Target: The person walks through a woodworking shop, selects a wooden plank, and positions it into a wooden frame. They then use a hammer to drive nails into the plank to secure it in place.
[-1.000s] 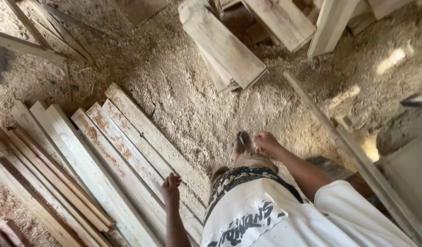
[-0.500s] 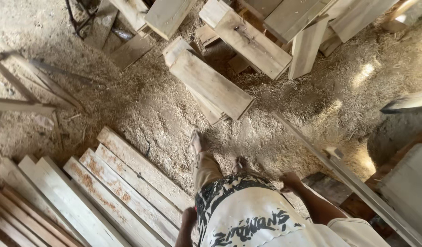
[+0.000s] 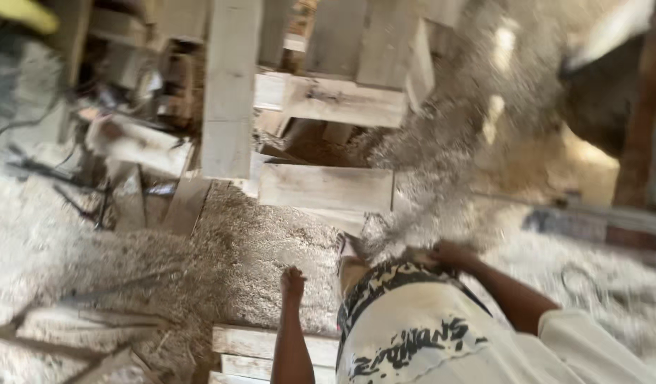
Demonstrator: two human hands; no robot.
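Over the sawdust floor point(image 3: 257, 263), left hand point(image 3: 293, 283) hangs closed, right hand point(image 3: 449, 254) rests at the waist.

One head camera looks steeply down, close over the sawdust floor point(image 3: 257, 263).

planks point(image 3: 260, 345) below left hand point(image 3: 293, 281) | board point(image 3: 326, 187) ahead | right hand point(image 3: 447, 252) right

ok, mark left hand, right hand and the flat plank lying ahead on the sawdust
left hand point(image 3: 293, 282), head view, on the back of the closed hand.
right hand point(image 3: 447, 253), head view, on the knuckles, at the waist of the shorts.
flat plank point(image 3: 326, 188), head view, middle of its top face.
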